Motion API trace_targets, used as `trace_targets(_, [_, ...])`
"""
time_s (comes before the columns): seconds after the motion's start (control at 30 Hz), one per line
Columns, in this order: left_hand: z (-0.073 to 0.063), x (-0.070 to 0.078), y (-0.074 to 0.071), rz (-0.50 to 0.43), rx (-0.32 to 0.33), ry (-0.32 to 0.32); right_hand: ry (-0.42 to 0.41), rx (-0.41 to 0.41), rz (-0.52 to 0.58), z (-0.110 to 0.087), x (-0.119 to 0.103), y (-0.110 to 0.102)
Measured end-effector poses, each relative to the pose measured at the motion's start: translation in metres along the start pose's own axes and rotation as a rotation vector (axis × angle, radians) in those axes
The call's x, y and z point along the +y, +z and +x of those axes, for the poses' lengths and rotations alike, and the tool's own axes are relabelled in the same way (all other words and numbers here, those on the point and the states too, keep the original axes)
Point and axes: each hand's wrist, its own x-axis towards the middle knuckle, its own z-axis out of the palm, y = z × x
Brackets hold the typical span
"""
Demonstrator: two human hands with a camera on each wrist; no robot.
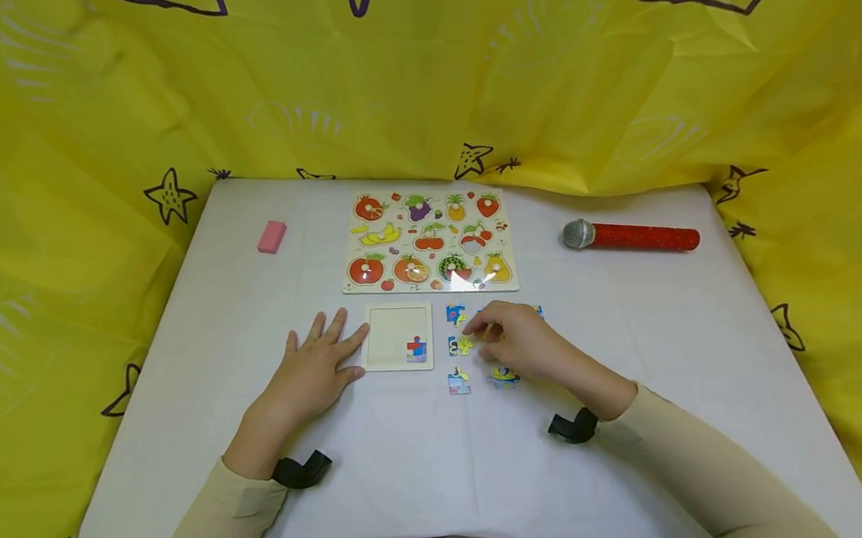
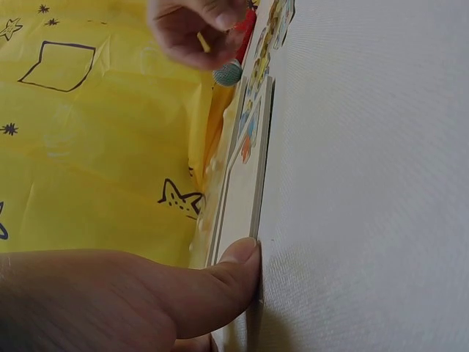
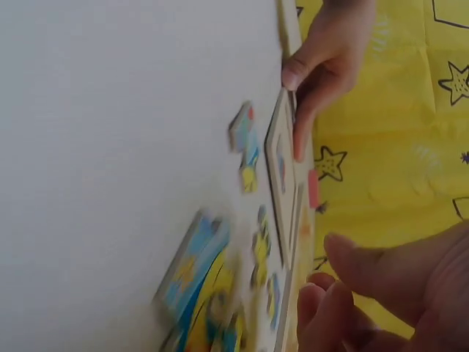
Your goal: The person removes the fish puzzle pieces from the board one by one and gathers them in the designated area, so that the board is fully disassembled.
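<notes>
A small square wooden puzzle tray (image 1: 379, 364) lies mid-table, with one jigsaw piece (image 1: 417, 351) in its lower right corner. My left hand (image 1: 313, 373) lies spread at the tray's left side. In the left wrist view its thumb (image 2: 233, 275) touches the tray's edge. Over the loose jigsaw pieces to the right of the tray hovers my right hand (image 1: 518, 339), fingers bent and thumb apart, nothing visible between them. Beside its fingertips is a yellow and blue piece (image 1: 460, 346); another piece (image 1: 459, 382) lies below that. The hand partly hides several pieces.
Behind the tray lies a fruit peg puzzle board (image 1: 432, 289). A pink block (image 1: 272, 237) sits at the back left, a red microphone (image 1: 640, 236) at the back right. Yellow patterned cloth (image 1: 405, 81) hangs around the white table (image 1: 385, 486).
</notes>
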Motion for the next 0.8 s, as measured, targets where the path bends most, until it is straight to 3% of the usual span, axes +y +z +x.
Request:
trace_targets(0.17, [0.000, 0.001, -0.001, 0.000, -0.006, -0.002, -0.082, -0.097, 0.018, 0.027, -0.019, 0.015])
trace_targets(0.37, [-0.001, 0.002, -0.001, 0.002, -0.012, -0.006, -0.121, -0.166, -0.023, 0.051, -0.033, 0.032])
trace_targets(0.57, [-0.001, 0.003, -0.002, 0.001, -0.016, -0.001, -0.111, -0.214, -0.089, 0.057, -0.037, 0.038])
trace_targets(0.8, [0.000, 0.003, -0.002, 0.007, -0.016, -0.005, -0.110, -0.211, -0.079, 0.057, -0.038, 0.038])
